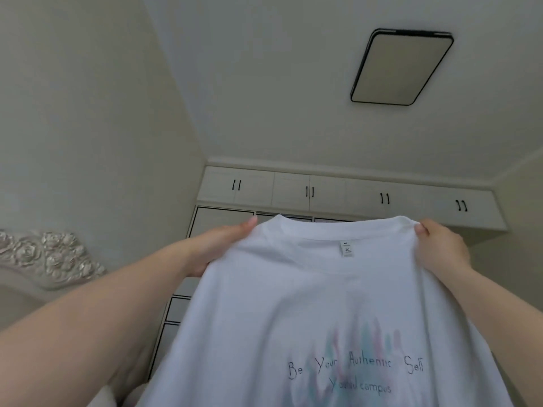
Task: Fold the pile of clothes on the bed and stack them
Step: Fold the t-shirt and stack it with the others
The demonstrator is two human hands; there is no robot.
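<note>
A white T-shirt with a pastel print and dark lettering hangs in the air in front of me, held up by its shoulders. My left hand grips the left shoulder beside the collar. My right hand grips the right shoulder. A small size label shows inside the neckline. The shirt's lower part runs out of the bottom of the view. The bed and the pile of clothes are hidden.
A white wardrobe with dark handles fills the far wall behind the shirt. A carved headboard with rose ornaments stands at the left. A rectangular ceiling lamp sits overhead.
</note>
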